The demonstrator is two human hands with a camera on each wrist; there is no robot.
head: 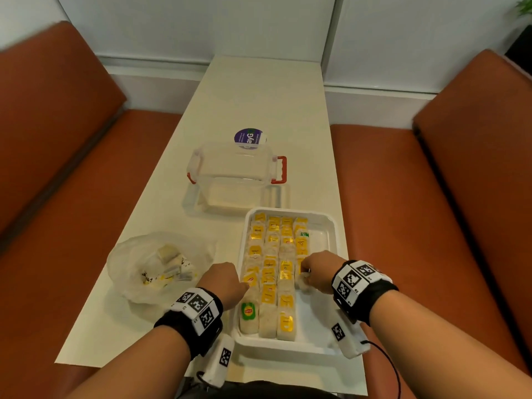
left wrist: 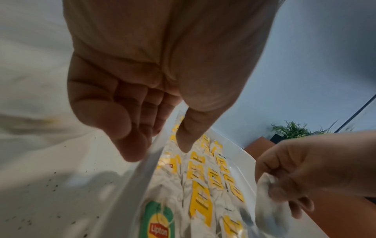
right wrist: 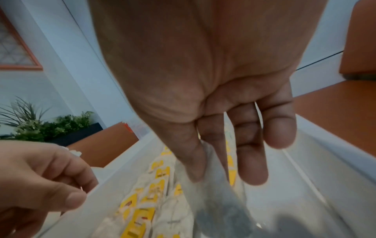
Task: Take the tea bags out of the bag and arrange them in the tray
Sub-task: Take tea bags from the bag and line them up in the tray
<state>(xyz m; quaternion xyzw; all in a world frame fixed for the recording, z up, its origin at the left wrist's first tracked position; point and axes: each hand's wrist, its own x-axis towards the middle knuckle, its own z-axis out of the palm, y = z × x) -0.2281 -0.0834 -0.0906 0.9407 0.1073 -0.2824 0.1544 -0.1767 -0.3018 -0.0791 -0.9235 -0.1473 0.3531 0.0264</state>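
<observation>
A white tray (head: 288,345) holds several rows of tea bags (head: 270,269), most with yellow tags; one at the near left has a green Lipton tag (head: 248,311) (left wrist: 157,225). My left hand (head: 240,285) (left wrist: 158,151) grips the tray's left rim (left wrist: 138,185), fingers outside and thumb inside. My right hand (head: 309,276) (right wrist: 223,177) pinches one white tea bag (head: 303,285) (right wrist: 219,209) (left wrist: 268,209) just above the tray's empty right strip (right wrist: 305,193). A crumpled clear plastic bag (head: 129,263) with more tea bags (head: 169,269) lies left of the tray.
A clear plastic box with red handles (head: 236,168) stands behind the tray, a purple round label (head: 249,138) beyond it. The narrow cream table (head: 259,96) runs between two orange benches (head: 57,168) (head: 431,197). Dark crumbs speckle the table by the left hand (left wrist: 50,185).
</observation>
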